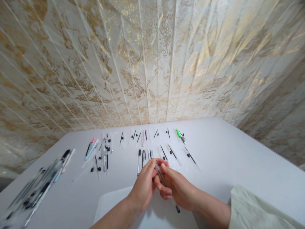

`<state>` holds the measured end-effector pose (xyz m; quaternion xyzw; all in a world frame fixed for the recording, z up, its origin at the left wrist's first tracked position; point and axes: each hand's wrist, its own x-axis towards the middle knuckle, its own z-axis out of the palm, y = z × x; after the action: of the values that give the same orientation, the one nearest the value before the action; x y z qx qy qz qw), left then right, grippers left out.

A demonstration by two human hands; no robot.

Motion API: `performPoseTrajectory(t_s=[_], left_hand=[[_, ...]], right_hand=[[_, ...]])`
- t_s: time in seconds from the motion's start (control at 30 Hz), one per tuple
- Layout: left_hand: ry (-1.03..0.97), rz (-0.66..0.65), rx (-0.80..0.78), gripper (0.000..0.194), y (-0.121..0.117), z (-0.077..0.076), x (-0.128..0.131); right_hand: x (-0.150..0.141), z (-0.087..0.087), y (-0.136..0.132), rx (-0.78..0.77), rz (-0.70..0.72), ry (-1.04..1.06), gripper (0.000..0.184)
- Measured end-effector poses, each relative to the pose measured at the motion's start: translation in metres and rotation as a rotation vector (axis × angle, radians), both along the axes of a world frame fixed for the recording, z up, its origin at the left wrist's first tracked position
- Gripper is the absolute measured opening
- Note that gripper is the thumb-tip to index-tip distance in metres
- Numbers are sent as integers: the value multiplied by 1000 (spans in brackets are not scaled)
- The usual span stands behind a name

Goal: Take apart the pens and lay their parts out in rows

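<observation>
forearms (pixel 211 202) end in hands (pixel 144 186) holding a pen (pixel 162 177), any print seemingly illegible.

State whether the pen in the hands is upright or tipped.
Tipped: the pen slants between the left hand and right hand, black end lower right.

The head camera looks forward and down across the table (pixel 238 152).
</observation>
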<state>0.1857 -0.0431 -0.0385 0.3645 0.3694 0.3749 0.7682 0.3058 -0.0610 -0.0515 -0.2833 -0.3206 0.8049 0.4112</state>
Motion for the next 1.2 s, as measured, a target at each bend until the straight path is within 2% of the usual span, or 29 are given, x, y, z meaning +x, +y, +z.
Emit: performPoseTrajectory(t_s=[0.07, 0.13, 0.27, 0.5, 0.6, 0.73, 0.9, 0.97, 1.1, 1.2], left_hand=[[-1, 12, 14, 48, 1, -2, 0], [3, -10, 41, 49, 1, -4, 1], [60, -39, 134, 43, 1, -5, -1], [197, 13, 438, 41, -5, 6, -5], [208, 32, 500, 44, -13, 12, -5], [123, 42, 506, 47, -24, 19, -4], [53, -39, 459, 47, -26, 28, -7], [43, 32, 407, 43, -18, 30, -9], [-41, 325, 274, 37, 8, 29, -17], [57, 334, 225, 33, 20, 26, -20]], right_hand=[[1, 1, 0, -8, -26, 2, 33], [1, 1, 0, 16, -55, -16, 28], [2, -3, 0, 29, -26, -69, 45], [-3, 4, -5, 18, 14, -33, 37], [-8, 11, -13, 4, 13, 22, 39], [-15, 15, -24, -62, 63, 106, 43], [-17, 16, -29, -58, 116, 190, 46], [-14, 16, -26, -33, 103, 189, 44], [-6, 13, -15, 11, 47, 131, 38], [-2, 8, -9, 19, 18, 112, 38]])
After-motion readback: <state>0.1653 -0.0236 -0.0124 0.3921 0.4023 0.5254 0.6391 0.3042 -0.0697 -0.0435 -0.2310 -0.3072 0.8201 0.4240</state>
